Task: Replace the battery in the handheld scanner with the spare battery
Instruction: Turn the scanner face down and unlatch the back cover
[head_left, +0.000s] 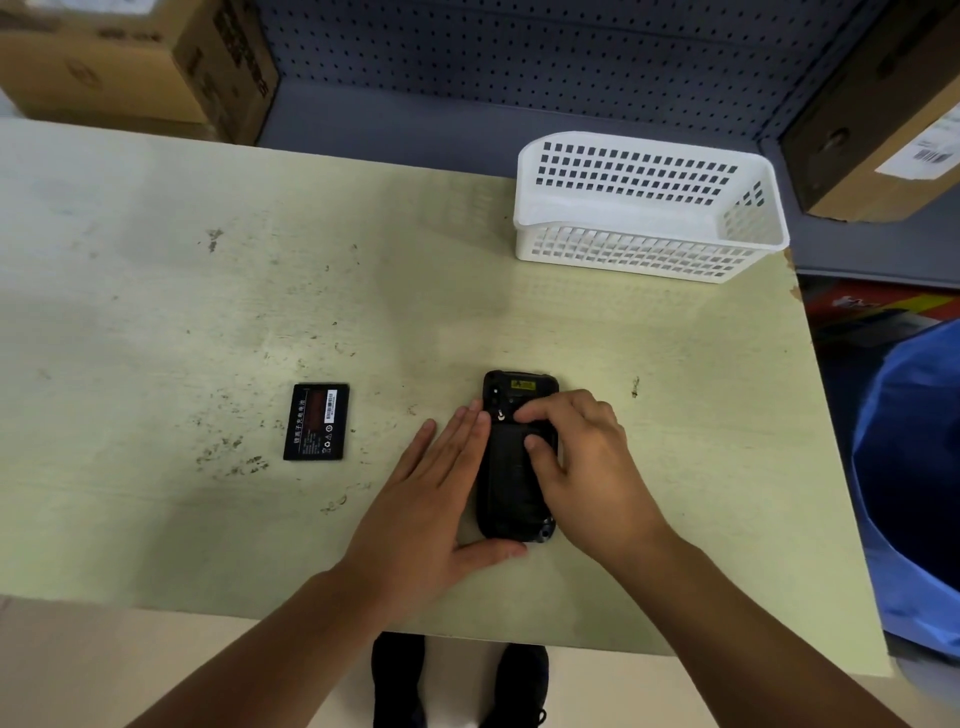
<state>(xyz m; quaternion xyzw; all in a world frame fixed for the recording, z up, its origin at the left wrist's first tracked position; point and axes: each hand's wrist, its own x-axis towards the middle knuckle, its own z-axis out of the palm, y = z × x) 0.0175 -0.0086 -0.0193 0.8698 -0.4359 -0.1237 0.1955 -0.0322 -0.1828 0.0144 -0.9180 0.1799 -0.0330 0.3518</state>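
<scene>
The black handheld scanner (511, 483) lies face down on the pale green table (260, 322), its back cover on and a yellow label at its far end. My left hand (431, 499) lies flat against its left side, thumb hooked under the near end. My right hand (582, 467) rests on its right side, with fingertips pressing on the back near a small metal latch. A loose black battery (317, 422) with a label lies flat on the table to the left, apart from both hands.
An empty white perforated basket (649, 208) stands at the table's far right. Cardboard boxes (135, 62) sit at the far left and another box (883, 114) at the far right, before a blue pegboard. A blue bag (909, 467) hangs past the right edge.
</scene>
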